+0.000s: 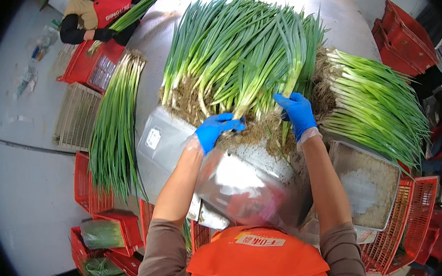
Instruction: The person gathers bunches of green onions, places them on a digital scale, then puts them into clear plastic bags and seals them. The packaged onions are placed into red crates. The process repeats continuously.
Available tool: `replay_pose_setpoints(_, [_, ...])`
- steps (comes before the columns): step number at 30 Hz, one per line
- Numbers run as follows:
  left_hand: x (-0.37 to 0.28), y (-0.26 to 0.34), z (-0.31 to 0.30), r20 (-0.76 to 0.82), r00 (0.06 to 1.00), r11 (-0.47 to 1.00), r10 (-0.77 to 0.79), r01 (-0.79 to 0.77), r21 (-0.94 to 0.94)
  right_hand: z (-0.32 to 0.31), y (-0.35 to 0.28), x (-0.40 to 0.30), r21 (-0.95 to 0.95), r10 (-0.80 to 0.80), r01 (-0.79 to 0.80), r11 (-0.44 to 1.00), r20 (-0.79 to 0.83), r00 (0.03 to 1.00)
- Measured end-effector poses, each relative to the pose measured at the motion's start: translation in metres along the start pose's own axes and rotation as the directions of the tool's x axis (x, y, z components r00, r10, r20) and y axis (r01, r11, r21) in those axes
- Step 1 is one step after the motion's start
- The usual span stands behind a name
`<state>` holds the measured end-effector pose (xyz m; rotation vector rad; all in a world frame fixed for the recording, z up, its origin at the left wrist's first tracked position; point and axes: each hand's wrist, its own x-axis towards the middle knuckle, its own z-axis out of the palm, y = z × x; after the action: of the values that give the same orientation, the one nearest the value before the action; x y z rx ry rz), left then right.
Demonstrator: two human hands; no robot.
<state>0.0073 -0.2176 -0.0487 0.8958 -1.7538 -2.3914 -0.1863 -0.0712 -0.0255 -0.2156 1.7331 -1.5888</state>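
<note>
A large pile of green onions (221, 50) with soil-covered roots lies ahead of me on a metal table (152, 67). My left hand (217, 129), in a blue glove, grips the pale root end of a green onion (249, 95) at the pile's near edge. My right hand (297, 111), also gloved in blue, holds another green onion (294, 71) low on its stalk, its leaves pointing away from me. Between and below the hands, tangled roots and loose soil (259, 137) cover the near edge. Clear plastic sheeting (237, 171) spreads just in front of my orange apron (261, 257).
More green onions (372, 100) are stacked to the right, roots towards the pile. Another bundle (116, 116) overhangs the left edge. A soiled shallow tray (364, 187) sits near my right arm. Red crates (412, 224) flank the table. A co-worker (110, 7) holds green onions at far left.
</note>
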Motion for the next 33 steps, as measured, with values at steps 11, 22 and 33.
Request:
replay_pose_setpoints(11, [-0.001,-0.029,0.044,0.032,0.98,0.913,0.198,-0.196,0.357,0.038,0.073,-0.03,0.119,-0.178,0.178,0.977,-0.011,0.984])
replay_pose_setpoints(22, [0.0,-0.026,-0.041,-0.584,0.672,0.502,0.456,0.348,0.792,0.033,0.057,-0.024,0.521,0.081,-0.417,0.744,0.55,0.831])
replay_pose_setpoints(33, [-0.004,-0.025,0.027,0.008,0.843,0.318,0.537,-0.212,0.924,0.055,0.072,0.01,0.542,-0.031,-0.227,0.809,0.426,0.904])
